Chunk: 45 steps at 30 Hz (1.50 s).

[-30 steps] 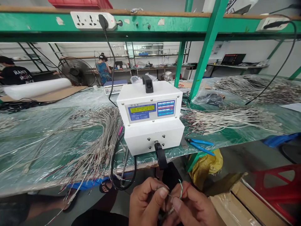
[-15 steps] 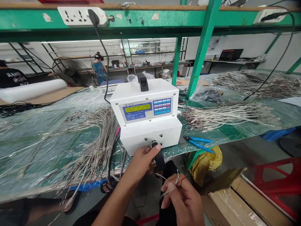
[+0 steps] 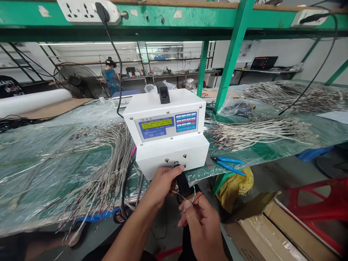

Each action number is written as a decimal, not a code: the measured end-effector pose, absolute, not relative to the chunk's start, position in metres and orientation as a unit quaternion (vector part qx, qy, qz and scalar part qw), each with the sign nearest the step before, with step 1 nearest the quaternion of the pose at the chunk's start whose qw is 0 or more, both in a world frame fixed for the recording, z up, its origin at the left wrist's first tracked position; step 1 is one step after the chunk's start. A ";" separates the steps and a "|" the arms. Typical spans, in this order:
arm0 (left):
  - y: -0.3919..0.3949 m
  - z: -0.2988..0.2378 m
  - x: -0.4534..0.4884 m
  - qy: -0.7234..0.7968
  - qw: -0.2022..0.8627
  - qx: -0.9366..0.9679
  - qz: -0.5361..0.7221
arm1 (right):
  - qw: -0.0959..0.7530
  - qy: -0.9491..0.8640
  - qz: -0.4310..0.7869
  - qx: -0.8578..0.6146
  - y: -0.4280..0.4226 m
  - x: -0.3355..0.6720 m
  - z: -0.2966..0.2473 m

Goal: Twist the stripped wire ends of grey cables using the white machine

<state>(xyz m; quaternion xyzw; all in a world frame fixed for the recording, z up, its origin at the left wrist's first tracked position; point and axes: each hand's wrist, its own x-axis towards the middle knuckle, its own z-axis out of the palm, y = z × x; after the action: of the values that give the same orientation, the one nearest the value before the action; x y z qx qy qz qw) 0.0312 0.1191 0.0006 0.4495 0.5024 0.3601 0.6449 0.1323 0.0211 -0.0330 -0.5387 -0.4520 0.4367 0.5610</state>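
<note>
My left hand (image 3: 161,185) is closed around a black part (image 3: 183,183) that sticks out from the front of a white wire-twisting machine (image 3: 170,148); the thumb presses on its top, and the other fingers are hidden. Lower and to the right, my right hand (image 3: 202,224) pinches a thin cable, most of it covered by the fingers. Its loose wires (image 3: 194,194), whitish, green and red, fan out past the fingertips. The whitish wire reaches toward the black part and my left hand; I cannot tell whether it touches.
Bundles of grey cables (image 3: 112,163) lie left of the machine, white ones (image 3: 261,134) to the right. Blue-handled pliers (image 3: 230,165) rest near the table edge. A green post (image 3: 231,54) rises behind. Cardboard boxes (image 3: 272,232) and a red stool (image 3: 320,210) stand lower right. A person (image 3: 111,76) is at the back.
My right hand has moved up and left with the cable, bringing its wires closer to the black part. My left hand keeps its hold there. The whole view has shifted slightly.
</note>
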 end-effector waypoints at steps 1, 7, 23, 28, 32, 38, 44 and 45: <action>0.119 0.001 0.031 0.503 0.644 0.450 0.361 | 0.562 -0.451 0.437 -0.538 0.021 0.132 -0.032; 0.119 0.001 0.031 0.517 0.631 0.457 0.355 | 0.549 -0.459 0.428 -0.553 0.022 0.130 -0.030; 0.081 -0.018 0.015 0.538 0.557 0.425 0.468 | 0.544 -0.436 0.390 -0.602 0.019 0.129 -0.049; 0.041 -0.039 0.007 0.559 0.552 0.351 0.510 | 0.547 -0.482 0.338 -0.596 0.017 0.131 -0.049; 0.023 -0.049 0.011 0.565 0.567 0.324 0.504 | 0.548 -0.531 0.297 -0.574 0.019 0.134 -0.049; 0.018 -0.058 0.016 0.549 0.593 0.316 0.497 | 0.558 -0.557 0.266 -0.554 0.016 0.138 -0.049; 0.014 -0.051 0.018 0.562 0.592 0.320 0.482 | 0.575 -0.520 0.298 -0.556 -0.003 0.139 -0.054; 0.013 -0.050 0.018 0.564 0.593 0.319 0.478 | 0.578 -0.513 0.305 -0.557 -0.008 0.139 -0.055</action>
<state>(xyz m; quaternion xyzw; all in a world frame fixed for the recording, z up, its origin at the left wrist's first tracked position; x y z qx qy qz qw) 0.0185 0.0127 -0.0502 0.3191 0.5636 0.4781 0.5932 0.1393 -0.0079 -0.0554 -0.5570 -0.5129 0.3048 0.5777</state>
